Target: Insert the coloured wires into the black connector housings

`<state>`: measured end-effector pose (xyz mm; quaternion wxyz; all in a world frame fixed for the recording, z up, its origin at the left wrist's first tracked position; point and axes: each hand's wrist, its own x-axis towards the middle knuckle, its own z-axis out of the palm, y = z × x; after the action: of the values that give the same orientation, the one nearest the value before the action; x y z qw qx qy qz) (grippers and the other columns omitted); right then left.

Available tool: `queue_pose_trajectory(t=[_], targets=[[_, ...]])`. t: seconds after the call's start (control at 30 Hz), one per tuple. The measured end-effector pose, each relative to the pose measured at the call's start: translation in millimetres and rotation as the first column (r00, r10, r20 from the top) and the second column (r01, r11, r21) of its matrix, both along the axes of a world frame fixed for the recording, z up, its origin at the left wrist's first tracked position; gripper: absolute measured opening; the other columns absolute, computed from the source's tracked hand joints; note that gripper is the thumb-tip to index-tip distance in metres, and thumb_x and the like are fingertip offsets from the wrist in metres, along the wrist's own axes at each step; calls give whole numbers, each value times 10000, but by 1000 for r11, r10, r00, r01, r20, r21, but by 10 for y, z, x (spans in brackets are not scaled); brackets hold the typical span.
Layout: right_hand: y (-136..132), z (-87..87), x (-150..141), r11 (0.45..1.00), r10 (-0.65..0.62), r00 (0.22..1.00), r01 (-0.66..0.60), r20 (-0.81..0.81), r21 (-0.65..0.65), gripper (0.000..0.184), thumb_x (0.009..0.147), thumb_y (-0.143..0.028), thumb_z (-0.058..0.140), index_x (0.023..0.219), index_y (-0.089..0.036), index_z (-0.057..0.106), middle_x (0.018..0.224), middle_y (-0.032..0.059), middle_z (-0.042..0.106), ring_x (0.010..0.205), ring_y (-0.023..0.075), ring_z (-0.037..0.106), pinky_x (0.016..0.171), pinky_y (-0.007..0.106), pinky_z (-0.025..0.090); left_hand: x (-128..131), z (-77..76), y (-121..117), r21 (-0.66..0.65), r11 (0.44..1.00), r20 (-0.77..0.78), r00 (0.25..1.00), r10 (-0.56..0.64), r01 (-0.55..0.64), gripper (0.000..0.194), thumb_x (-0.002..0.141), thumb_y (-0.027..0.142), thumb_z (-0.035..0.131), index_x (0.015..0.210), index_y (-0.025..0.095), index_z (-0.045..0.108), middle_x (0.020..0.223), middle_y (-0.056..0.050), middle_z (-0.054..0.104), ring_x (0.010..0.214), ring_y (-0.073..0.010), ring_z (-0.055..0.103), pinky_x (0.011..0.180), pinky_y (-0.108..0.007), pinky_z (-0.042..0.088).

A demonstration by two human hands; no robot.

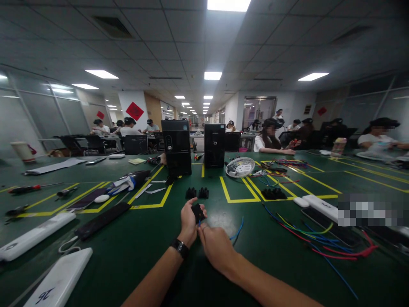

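Observation:
My left hand (188,219) is closed around a small black terminal block (198,211), raised above the green table. Close against it, my right hand (219,247) pinches a blue wire (237,230). One end of the wire shows at the near side of the block, and the rest trails out to the right behind my hand. Whether its tip sits inside the block, I cannot tell. Just beyond my hands, two similar black blocks (197,193) stand side by side on the table. A further group of black blocks (274,194) lies to the right.
Loose coloured wires (315,238) spread at the right, near a phone (332,226) and a white power bank (321,207). A white basket (240,167) and two black computer cases (214,146) stand farther back. Left lie a screwdriver (30,188) and white power strips (38,235). Co-workers sit beyond.

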<state>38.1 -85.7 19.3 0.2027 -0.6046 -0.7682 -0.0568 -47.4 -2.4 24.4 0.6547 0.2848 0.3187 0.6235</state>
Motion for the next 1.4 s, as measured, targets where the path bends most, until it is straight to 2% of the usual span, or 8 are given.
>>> queue_pose_trajectory(t=[0.23, 0.37, 0.5, 0.73, 1.0, 1.2, 1.3, 1.4], targets=[[85, -52, 151, 999, 37, 999, -37, -27, -11, 281, 968, -259, 322, 997, -191, 593, 756, 45, 709, 644, 176, 674, 539, 237, 375, -90, -12, 48, -7, 991, 55, 990, -131, 132, 364, 777, 215, 448, 1132, 134, 447, 591, -16, 565, 459, -151, 549, 482, -286, 440], [63, -1, 144, 998, 53, 997, -55, -48, -35, 298, 962, -230, 324, 936, -175, 615, 756, 58, 706, 647, 168, 670, 553, 231, 384, -74, -135, 49, 31, 999, -42, 999, -18, 19, 352, 777, 264, 484, 1107, 145, 460, 598, -11, 575, 438, -143, 537, 457, -261, 408], [43, 132, 168, 998, 60, 994, -60, -86, 5, 334, 970, -235, 304, 880, -169, 619, 779, 61, 705, 671, 154, 668, 586, 222, 391, -27, -143, 16, 96, 995, -12, 999, 29, -28, 347, 778, 302, 499, 1091, 154, 479, 625, -8, 577, 474, -133, 549, 489, -253, 418], [28, -41, 115, 999, 43, 999, -43, 11, 12, 289, 971, -263, 318, 1005, -190, 596, 745, 47, 709, 625, 174, 670, 534, 234, 369, -8, -67, 21, 59, 984, 213, 961, -176, 168, 395, 744, 228, 476, 1134, 168, 461, 597, 10, 519, 462, -135, 505, 500, -289, 436], [36, 64, 184, 1000, 31, 989, -30, -147, 5, 359, 982, -256, 276, 880, -179, 612, 750, 46, 698, 671, 145, 665, 599, 215, 396, 3, -83, 32, 259, 963, 7, 997, -77, 73, 303, 802, 284, 494, 1092, 200, 468, 650, -3, 568, 537, -148, 567, 544, -283, 452], [34, -130, 142, 996, 18, 999, -22, -47, -85, 296, 959, -274, 343, 894, -178, 615, 725, 66, 691, 635, 182, 659, 557, 238, 373, -101, 56, 129, 87, 996, 223, 975, -2, -17, 315, 789, 222, 459, 1103, 207, 442, 626, 10, 540, 511, -134, 545, 558, -295, 465], [52, -49, 161, 999, 18, 983, -26, -185, -43, 340, 978, -270, 276, 896, -181, 594, 696, 40, 660, 650, 162, 643, 588, 233, 379, -198, 51, 159, 144, 985, 140, 987, 74, -95, 265, 812, 256, 478, 1071, 215, 443, 654, 7, 574, 542, -144, 570, 576, -303, 473], [81, 103, 274, 999, 36, 954, -22, -298, 50, 271, 961, -306, 330, 1014, -179, 564, 863, 52, 635, 785, 165, 626, 678, 242, 409, -128, -53, 100, 20, 998, 0, 998, -63, 63, 229, 814, 360, 534, 944, 180, 477, 644, 0, 579, 537, -143, 571, 562, -282, 461]])
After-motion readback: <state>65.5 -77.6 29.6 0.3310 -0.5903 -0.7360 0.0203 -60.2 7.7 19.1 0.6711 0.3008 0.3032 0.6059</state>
